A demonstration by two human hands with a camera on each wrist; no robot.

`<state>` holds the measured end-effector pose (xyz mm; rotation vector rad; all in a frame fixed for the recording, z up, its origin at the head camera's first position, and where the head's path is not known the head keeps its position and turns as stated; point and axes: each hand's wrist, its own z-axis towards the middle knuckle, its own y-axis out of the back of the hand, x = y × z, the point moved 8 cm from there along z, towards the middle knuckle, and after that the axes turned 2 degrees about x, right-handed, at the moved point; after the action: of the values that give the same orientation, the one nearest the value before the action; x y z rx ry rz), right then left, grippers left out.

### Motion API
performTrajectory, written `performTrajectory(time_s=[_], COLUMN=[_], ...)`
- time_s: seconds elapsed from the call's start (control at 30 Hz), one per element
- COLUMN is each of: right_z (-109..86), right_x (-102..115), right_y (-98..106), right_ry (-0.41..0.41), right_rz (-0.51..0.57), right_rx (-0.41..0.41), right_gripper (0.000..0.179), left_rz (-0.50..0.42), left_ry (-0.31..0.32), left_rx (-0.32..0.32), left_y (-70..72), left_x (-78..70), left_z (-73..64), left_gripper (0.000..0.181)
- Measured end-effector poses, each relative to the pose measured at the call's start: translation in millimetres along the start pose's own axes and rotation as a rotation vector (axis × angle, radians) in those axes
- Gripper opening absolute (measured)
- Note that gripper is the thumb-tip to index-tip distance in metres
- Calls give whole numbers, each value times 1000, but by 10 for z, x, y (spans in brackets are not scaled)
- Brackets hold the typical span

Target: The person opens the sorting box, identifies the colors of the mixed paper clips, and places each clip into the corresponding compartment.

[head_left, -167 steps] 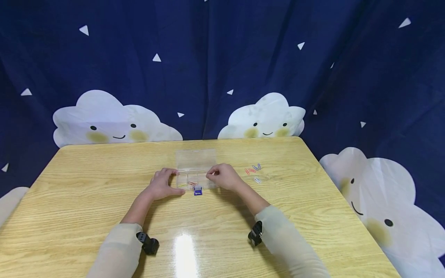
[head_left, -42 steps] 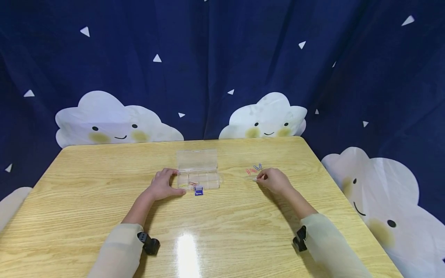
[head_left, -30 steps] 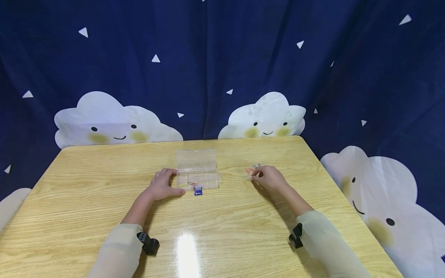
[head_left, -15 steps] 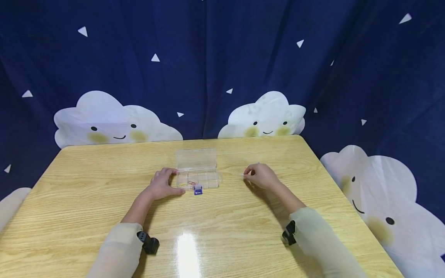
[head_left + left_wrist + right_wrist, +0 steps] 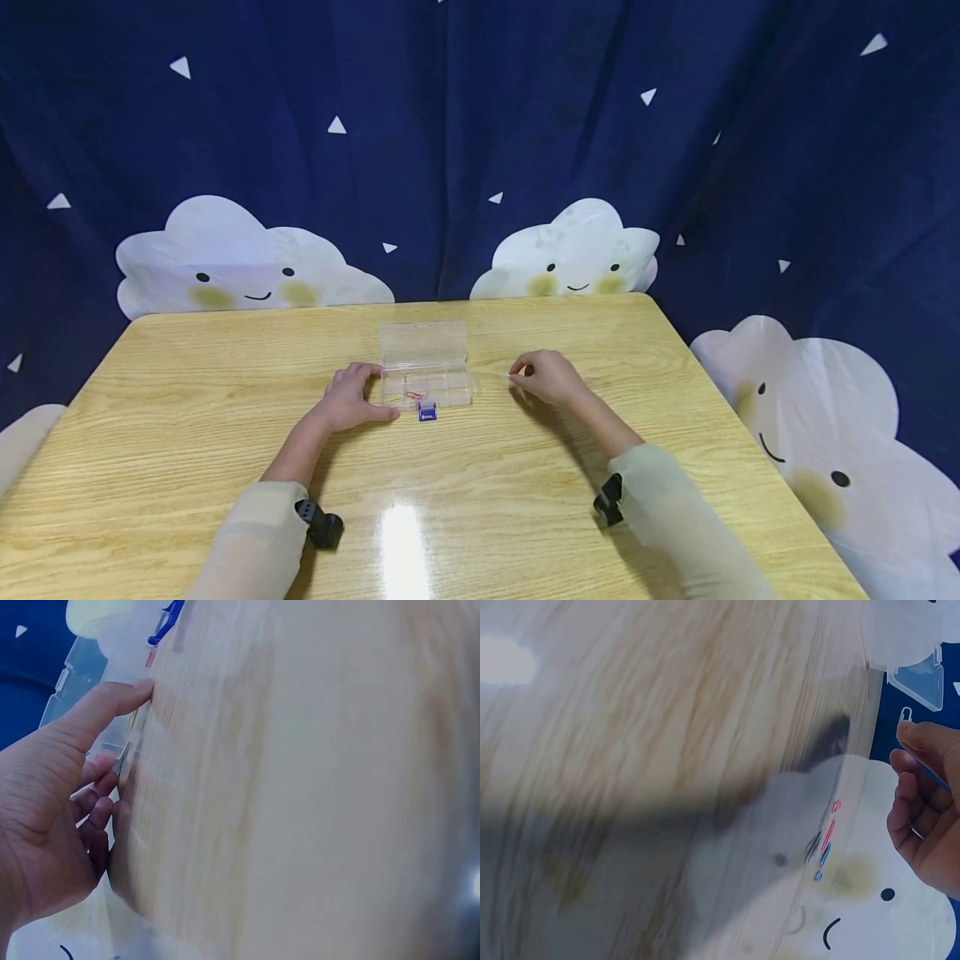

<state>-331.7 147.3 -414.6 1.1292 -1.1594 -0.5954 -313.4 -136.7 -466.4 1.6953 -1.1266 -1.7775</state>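
Head view: Faces a navy fabric curtain [image 5: 525, 125] with white clouds [image 5: 243, 250] beyond a pale wooden table [image 5: 187, 442]. Grips the left end of an open, rectangular, clear plastic compartment box [image 5: 427, 367] with the left hand [image 5: 352, 402], thumb at the front edge, fingers bent at the side. Extends the right hand [image 5: 549, 377] just off the box's right end, thumb and fingertip clamped on a white, looped paper clip [image 5: 905, 715]. Includes looped red paper clips [image 5: 829, 835] and blue paper clips [image 5: 825, 854] on the table.
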Motion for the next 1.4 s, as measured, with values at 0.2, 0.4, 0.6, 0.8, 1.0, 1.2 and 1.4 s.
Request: performTrajectory(time_s=[0.2,0.4,0.6,0.8,1.0,1.2,1.4], right_z=[36,86,125,161,217,261,278], right_x=[86,195,328,442,552,654,732], right_y=[-45,-99,-145,-183,-260,-366,-454], right_ry=[9,28,69,76,77,76,76], right_rz=[17,25,69,109,155,185,188], right_rx=[-2,-8,-24,-32,-25,2,33], right_gripper=[11,9,9,8,8,9,10], left_rz=[1,6,0,0,-3,0,-5], left_ry=[-3,-1,6,4,5,5,2], left_rx=[-6,-8,-3,0,0,3,2], left_y=[4,-1,-7,5,7,0,-4], left_x=[-6,-8,-15,-25,-15,-8,-9], left_z=[-5,-7,-18,-21,-15,-23,-23], left_gripper=[80,80,80,81,80,81,81])
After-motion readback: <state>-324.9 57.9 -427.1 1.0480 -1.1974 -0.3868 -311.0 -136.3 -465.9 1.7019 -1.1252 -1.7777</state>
